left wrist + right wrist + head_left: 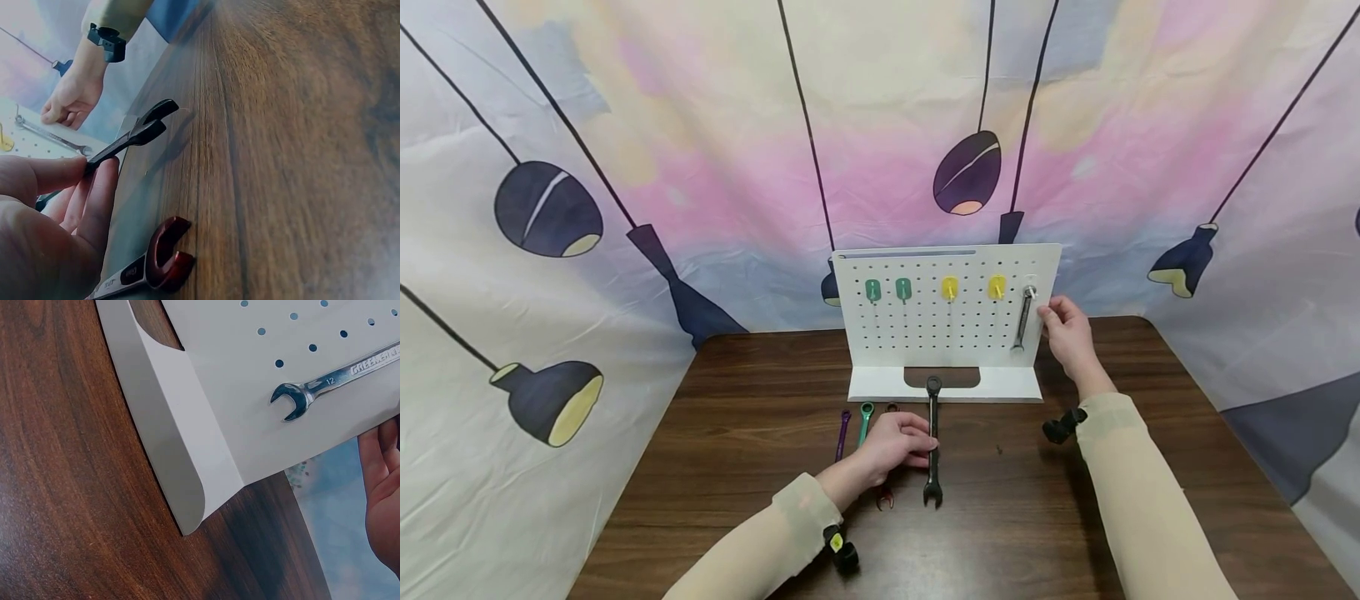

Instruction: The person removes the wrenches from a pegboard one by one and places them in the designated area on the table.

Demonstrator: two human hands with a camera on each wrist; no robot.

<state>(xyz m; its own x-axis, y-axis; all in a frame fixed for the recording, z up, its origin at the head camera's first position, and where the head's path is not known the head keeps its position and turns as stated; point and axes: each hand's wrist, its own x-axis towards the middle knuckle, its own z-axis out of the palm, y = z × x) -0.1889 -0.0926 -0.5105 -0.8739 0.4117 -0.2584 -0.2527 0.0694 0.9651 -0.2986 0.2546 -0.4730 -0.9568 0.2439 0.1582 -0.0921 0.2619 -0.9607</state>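
Note:
My left hand [895, 446] pinches a black combination wrench [933, 467] between thumb and fingers, its open jaw toward me. In the left wrist view the jaw end stands out past my fingertips, above the wood. The right hand [1070, 337] grips the right edge of a white pegboard [925, 333], thumb in front and fingers behind. Near that hand, a silver combination wrench [1022, 321] hangs from a hook; the right wrist view shows a 12 on it. Beneath my left hand lies a red wrench [164, 262], partly covered in the head view.
Left of the red wrench lie a purple wrench [842, 435] and a green wrench [865, 421] on the brown wooden table [715, 467]. Green hooks [903, 289] and yellow hooks [950, 288] are on the pegboard. A painted cloth [700, 125] hangs behind the table.

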